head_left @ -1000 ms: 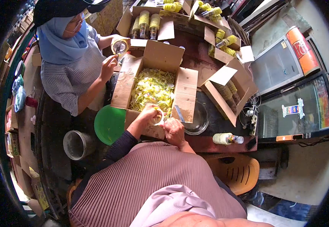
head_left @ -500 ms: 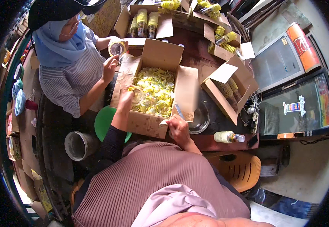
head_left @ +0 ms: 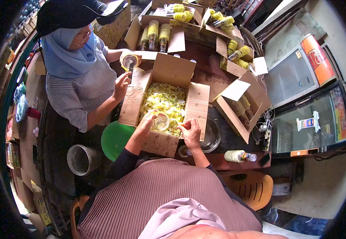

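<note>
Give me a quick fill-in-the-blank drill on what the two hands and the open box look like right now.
1. The left hand holds a clear round ____ over the open brown cardboard box.
2. The box is filled with ____ shredded pieces.
3. The right hand rests at the box's ____ edge.
4. The round green plastic lid lies to the ____ of the box.

Missing words: jar; yellow; near; left

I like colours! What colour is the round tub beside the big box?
Green tub, seen in the head view.
</note>
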`<action>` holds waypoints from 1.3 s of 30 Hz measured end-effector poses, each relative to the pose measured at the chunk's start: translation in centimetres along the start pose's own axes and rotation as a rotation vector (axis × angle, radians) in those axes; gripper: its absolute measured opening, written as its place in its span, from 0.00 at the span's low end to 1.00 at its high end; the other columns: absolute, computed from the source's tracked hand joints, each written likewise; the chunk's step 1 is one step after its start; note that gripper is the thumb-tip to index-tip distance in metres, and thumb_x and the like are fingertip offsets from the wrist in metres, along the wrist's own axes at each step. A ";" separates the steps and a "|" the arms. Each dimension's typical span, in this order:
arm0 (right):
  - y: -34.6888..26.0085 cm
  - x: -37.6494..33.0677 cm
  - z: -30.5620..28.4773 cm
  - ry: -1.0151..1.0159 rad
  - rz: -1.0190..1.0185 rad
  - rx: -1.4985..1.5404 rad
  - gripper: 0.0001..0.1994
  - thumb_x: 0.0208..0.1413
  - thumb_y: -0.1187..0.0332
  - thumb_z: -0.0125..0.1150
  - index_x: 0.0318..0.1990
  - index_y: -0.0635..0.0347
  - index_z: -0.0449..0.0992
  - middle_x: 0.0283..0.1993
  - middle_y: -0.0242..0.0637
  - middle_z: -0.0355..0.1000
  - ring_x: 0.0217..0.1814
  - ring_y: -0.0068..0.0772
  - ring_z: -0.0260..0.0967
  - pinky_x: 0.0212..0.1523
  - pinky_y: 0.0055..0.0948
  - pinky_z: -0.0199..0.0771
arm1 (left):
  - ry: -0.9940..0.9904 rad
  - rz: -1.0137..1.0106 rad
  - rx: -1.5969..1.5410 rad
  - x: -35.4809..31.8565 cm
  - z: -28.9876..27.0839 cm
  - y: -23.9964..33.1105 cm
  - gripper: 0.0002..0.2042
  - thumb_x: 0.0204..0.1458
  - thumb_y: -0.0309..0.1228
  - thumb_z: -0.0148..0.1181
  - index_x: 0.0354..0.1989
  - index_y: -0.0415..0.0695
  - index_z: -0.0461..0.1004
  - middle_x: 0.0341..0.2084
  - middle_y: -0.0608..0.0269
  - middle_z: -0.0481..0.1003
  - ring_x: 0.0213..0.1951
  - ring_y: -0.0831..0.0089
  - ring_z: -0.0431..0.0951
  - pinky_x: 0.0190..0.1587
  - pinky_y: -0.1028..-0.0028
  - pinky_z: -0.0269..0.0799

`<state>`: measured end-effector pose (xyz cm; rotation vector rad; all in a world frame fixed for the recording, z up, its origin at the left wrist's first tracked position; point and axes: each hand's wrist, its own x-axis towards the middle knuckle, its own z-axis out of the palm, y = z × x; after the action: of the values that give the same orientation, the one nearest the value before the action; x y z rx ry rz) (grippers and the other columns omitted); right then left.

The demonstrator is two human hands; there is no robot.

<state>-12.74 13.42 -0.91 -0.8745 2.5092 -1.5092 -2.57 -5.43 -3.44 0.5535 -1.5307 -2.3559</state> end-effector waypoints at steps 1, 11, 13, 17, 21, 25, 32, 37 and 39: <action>-0.3 0.3 0.1 -0.001 -0.028 0.070 0.12 0.42 0.76 0.68 0.29 0.63 0.67 0.30 0.39 0.66 0.28 0.33 0.70 0.30 0.29 0.71 | 0.006 0.008 0.003 -0.3 -0.4 -0.8 0.13 0.52 0.32 0.48 0.41 0.38 0.73 0.40 0.62 0.71 0.44 0.73 0.69 0.49 0.74 0.64; -3.9 -0.7 -0.6 -0.300 -0.321 -0.180 0.16 0.42 0.69 0.66 0.40 0.60 0.71 0.40 0.47 0.67 0.43 0.48 0.69 0.42 0.40 0.72 | -0.371 0.038 0.169 -1.9 3.2 -1.7 0.20 0.59 0.37 0.43 0.54 0.36 0.65 0.47 0.59 0.72 0.46 0.72 0.72 0.51 0.72 0.67; -3.7 -1.0 -0.7 -0.324 -0.293 -0.262 0.16 0.40 0.71 0.66 0.39 0.60 0.71 0.39 0.46 0.67 0.42 0.49 0.69 0.41 0.41 0.71 | -0.405 -0.150 0.160 -3.1 4.5 -0.1 0.18 0.59 0.36 0.43 0.51 0.36 0.66 0.44 0.64 0.72 0.44 0.74 0.72 0.50 0.73 0.67; -1.8 -1.2 -1.1 -0.367 -0.224 -0.161 0.13 0.42 0.71 0.63 0.35 0.62 0.69 0.36 0.44 0.67 0.40 0.50 0.69 0.39 0.43 0.69 | -0.383 -0.152 0.605 -2.1 4.3 -1.6 0.20 0.58 0.41 0.46 0.48 0.36 0.67 0.38 0.63 0.72 0.40 0.74 0.71 0.48 0.73 0.67; -0.9 -1.8 -1.6 -0.254 -0.187 -0.206 0.09 0.46 0.68 0.61 0.33 0.63 0.69 0.34 0.46 0.68 0.38 0.52 0.69 0.38 0.43 0.69 | -0.286 -0.136 0.263 -3.2 4.5 -2.1 0.28 0.55 0.53 0.50 0.49 0.36 0.65 0.38 0.58 0.72 0.42 0.72 0.71 0.47 0.72 0.66; -0.3 -2.7 -1.8 -0.240 -0.130 -0.220 0.08 0.51 0.66 0.58 0.30 0.62 0.70 0.33 0.47 0.68 0.36 0.53 0.69 0.37 0.45 0.69 | -0.550 0.180 0.668 -3.6 4.5 -1.1 0.37 0.37 0.49 0.72 0.50 0.37 0.64 0.40 0.53 0.73 0.43 0.68 0.73 0.47 0.71 0.69; -1.4 -3.2 -2.1 -0.316 -0.285 -0.477 0.12 0.52 0.61 0.57 0.32 0.61 0.71 0.32 0.47 0.70 0.35 0.49 0.72 0.34 0.43 0.72 | -0.440 0.137 0.742 -4.3 5.1 -1.7 0.29 0.31 0.49 0.75 0.33 0.39 0.71 0.30 0.57 0.73 0.34 0.68 0.74 0.38 0.69 0.69; 0.5 -3.0 -1.8 -0.554 -0.333 -0.679 0.16 0.54 0.52 0.51 0.38 0.53 0.75 0.29 0.44 0.73 0.28 0.49 0.73 0.30 0.44 0.74 | -0.616 0.020 0.762 -4.9 6.3 0.9 0.25 0.35 0.39 0.72 0.39 0.38 0.72 0.30 0.57 0.77 0.33 0.71 0.76 0.39 0.69 0.72; 0.9 -2.8 -1.5 -0.625 -0.322 -0.711 0.17 0.55 0.50 0.48 0.39 0.49 0.77 0.26 0.44 0.74 0.26 0.48 0.73 0.28 0.45 0.74 | -0.606 0.068 0.788 -4.7 5.6 0.4 0.24 0.35 0.38 0.72 0.40 0.38 0.72 0.30 0.57 0.77 0.33 0.71 0.76 0.40 0.69 0.72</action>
<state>-11.28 16.32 -1.49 -1.5873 2.4427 -0.2185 -0.94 0.95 -0.26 -0.1110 -2.7106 -1.8743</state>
